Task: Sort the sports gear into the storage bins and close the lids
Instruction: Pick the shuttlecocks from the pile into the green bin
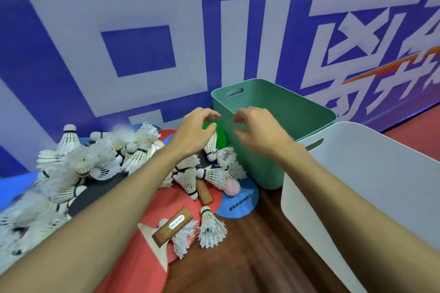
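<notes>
Fingers [210, 114] loosely curled, left hand [194, 132] and right hand [258, 132] empty beside green bin [292, 121].

The shuttlecocks [28, 221] at the lower left smear into blur and run off the left edge. The left forearm [95, 216] covers part of a dark paddle [100, 190] and of the red paddle [142, 276], which the bottom edge also cuts. A green disc [221, 134] shows only as slivers behind the left hand [192, 133]. The green bin [262, 162] hides its floor behind its near wall. The white bin [357, 173] is cut by the right and bottom edges. The label [180, 221] on the near wooden handle [171, 228] and the print on the blue disc [240, 204] are too small to read. The banner [142, 31] characters are cropped at top and right.
</notes>
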Available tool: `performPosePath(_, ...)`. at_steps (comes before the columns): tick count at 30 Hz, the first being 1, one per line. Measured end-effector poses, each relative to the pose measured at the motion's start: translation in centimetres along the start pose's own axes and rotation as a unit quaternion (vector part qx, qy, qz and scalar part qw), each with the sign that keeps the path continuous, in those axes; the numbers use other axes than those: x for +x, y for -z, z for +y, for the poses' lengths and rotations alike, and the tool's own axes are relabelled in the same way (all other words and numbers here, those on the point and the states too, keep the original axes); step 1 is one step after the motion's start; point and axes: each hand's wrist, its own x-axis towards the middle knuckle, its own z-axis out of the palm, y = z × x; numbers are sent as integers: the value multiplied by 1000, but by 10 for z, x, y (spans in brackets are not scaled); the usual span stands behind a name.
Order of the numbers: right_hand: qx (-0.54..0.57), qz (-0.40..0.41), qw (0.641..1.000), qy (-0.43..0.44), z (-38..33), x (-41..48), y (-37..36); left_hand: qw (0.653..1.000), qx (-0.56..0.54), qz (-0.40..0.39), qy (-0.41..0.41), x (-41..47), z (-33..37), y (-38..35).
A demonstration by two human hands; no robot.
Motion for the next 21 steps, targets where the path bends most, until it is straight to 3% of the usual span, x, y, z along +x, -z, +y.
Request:
performPosePath(3, 49, -1, 998, 38, -25, -7, -19, 1000, 14, 12, 18, -27, -20, 22)
performPosePath(9, 78, -70, 994, 21, -55, -15, -71, 993, 102, -16, 50, -75, -70, 51)
performPosePath(17, 19, -217, 975, 45, -62, -3, -137, 976, 192, -93, 50, -108, -107, 56)
performPosePath(21, -30, -222, 974, 39, -66, -2, -147, 966, 227, -122, 23, -116, -108, 52)
